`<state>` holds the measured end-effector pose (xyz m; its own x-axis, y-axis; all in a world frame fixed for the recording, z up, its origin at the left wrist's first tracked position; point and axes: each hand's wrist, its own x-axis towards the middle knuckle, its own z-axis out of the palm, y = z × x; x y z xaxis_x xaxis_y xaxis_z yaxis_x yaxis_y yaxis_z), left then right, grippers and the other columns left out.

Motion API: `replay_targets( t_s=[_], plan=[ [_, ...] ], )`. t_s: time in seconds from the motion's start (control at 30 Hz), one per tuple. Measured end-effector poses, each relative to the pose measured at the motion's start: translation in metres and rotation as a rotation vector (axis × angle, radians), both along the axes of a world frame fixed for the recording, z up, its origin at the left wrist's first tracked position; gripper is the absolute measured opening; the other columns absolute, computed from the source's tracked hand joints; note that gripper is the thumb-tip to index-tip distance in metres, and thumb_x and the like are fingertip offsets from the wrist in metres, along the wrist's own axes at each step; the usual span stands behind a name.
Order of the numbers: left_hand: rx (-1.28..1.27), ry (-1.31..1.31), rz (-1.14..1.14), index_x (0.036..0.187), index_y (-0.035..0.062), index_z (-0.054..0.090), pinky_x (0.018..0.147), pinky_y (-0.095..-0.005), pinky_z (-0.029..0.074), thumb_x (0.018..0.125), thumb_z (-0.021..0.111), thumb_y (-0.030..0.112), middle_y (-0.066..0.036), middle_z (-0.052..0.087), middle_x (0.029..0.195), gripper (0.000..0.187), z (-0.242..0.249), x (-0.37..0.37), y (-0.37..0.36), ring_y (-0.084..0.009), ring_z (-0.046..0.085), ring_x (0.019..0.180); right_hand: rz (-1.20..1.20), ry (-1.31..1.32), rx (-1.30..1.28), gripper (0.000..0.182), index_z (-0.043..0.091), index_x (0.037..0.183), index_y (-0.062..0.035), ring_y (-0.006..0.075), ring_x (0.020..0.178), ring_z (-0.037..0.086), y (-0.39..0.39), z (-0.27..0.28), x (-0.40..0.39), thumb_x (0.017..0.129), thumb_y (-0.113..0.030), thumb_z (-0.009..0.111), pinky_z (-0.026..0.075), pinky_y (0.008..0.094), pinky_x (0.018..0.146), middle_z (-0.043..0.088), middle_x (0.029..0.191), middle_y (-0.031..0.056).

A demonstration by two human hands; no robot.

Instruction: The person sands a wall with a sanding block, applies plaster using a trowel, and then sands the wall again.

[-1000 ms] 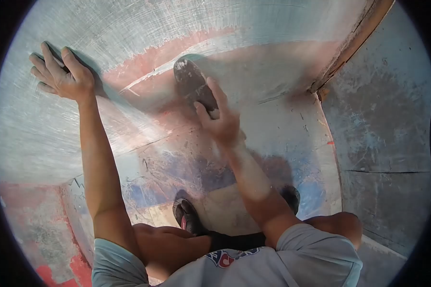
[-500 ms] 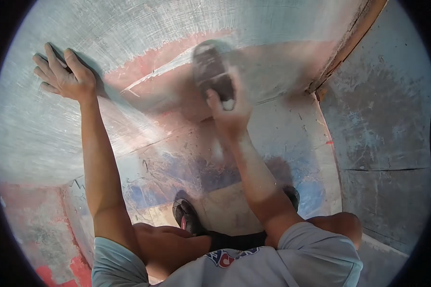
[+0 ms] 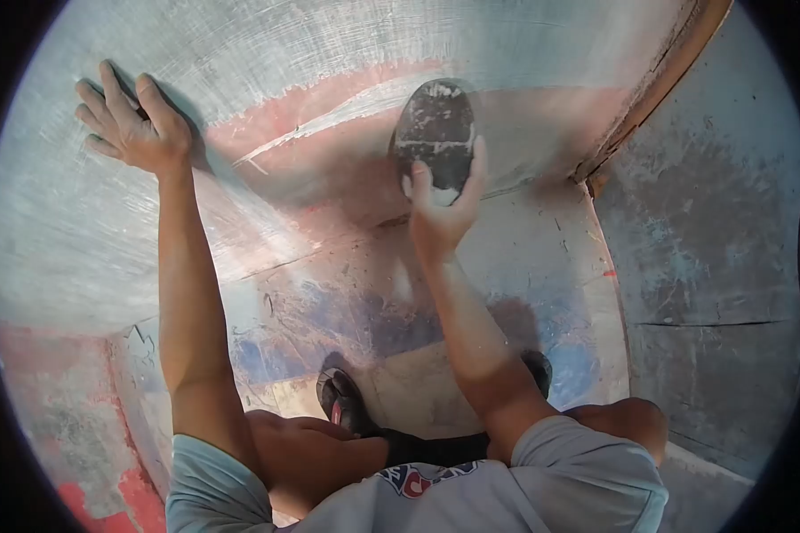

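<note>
My right hand (image 3: 449,200) grips a dark oval sanding block (image 3: 436,124) by its near end, thumb on one side and fingers on the other. White dust marks the block and a pale line crosses it. It lies against the lower part of the curved wall (image 3: 302,151), over a reddish band beside a streak of whitish filler (image 3: 329,120). On the upper left, my left hand (image 3: 138,124) rests on the same wall with its fingers spread and holds nothing.
A wooden edge strip (image 3: 658,84) runs down at the upper right, beside a scuffed grey panel (image 3: 711,240). Below is a paint-stained floor (image 3: 347,293) with my shoe (image 3: 345,400) on it. Red-painted patches (image 3: 89,506) show at the lower left.
My right hand has moved the sanding block to the right along the wall, and the block now stands straighter in view. My left hand stays spread on the wall.
</note>
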<state>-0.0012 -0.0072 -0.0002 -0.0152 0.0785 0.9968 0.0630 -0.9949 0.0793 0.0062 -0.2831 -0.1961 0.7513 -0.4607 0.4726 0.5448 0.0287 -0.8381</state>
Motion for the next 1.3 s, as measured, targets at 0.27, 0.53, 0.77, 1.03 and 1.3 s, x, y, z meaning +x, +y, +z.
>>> replay_targets(
  t_s=[0.27,0.53,0.77,1.03,1.3],
  plan=[
    [0.0,-0.009,-0.007,0.147,0.0188,0.054,0.12,-0.0642,0.001,0.096,0.054,0.043,-0.019,0.034,0.162,0.057,0.001,0.002,0.003,-0.0447,0.021,0.152,0.103,-0.035,-0.143,0.068,0.051,0.141,0.0007,0.0324,0.116,0.063,-0.002,0.015,-0.008,0.081,-0.012,0.081,0.049,0.0403,0.099,0.062,0.131,0.02],
    [0.012,-0.01,0.01,0.149,0.0191,0.052,0.119,-0.0645,0.002,0.099,0.051,0.045,-0.018,0.033,0.162,0.056,-0.002,0.003,0.003,-0.043,0.021,0.152,0.086,-0.152,-0.267,0.066,0.052,0.141,0.0004,0.0346,0.111,0.065,0.0,0.004,0.003,0.082,-0.01,0.08,0.052,0.04,0.095,0.064,0.127,0.0204],
    [0.008,-0.012,-0.002,0.149,0.0195,0.052,0.12,-0.0638,0.001,0.099,0.051,0.046,-0.017,0.034,0.162,0.056,-0.003,0.003,0.003,-0.0426,0.021,0.152,0.073,-0.224,-0.324,0.065,0.054,0.14,-0.0001,0.0314,0.107,0.067,0.005,0.01,-0.003,0.082,-0.013,0.081,0.054,0.0387,0.091,0.066,0.121,0.0193],
    [0.026,-0.019,-0.015,0.147,0.0191,0.054,0.119,-0.0653,0.001,0.097,0.054,0.043,-0.02,0.034,0.161,0.056,-0.001,0.003,0.004,-0.0466,0.02,0.151,0.019,-0.277,-0.376,0.064,0.053,0.143,-0.0068,0.0298,0.104,0.07,0.016,0.001,-0.003,0.085,-0.015,0.079,0.057,0.0379,0.088,0.068,0.125,0.0168],
    [-0.018,0.016,-0.02,0.149,0.0152,0.051,0.118,-0.066,-0.001,0.1,0.05,0.046,-0.02,0.03,0.163,0.058,0.0,0.002,-0.011,-0.0474,0.017,0.152,0.012,-0.04,-0.13,0.067,0.048,0.145,0.0002,0.0318,0.101,0.069,0.014,-0.005,-0.026,0.086,-0.013,0.076,0.054,0.0395,0.087,0.068,0.117,0.022]
  ],
)
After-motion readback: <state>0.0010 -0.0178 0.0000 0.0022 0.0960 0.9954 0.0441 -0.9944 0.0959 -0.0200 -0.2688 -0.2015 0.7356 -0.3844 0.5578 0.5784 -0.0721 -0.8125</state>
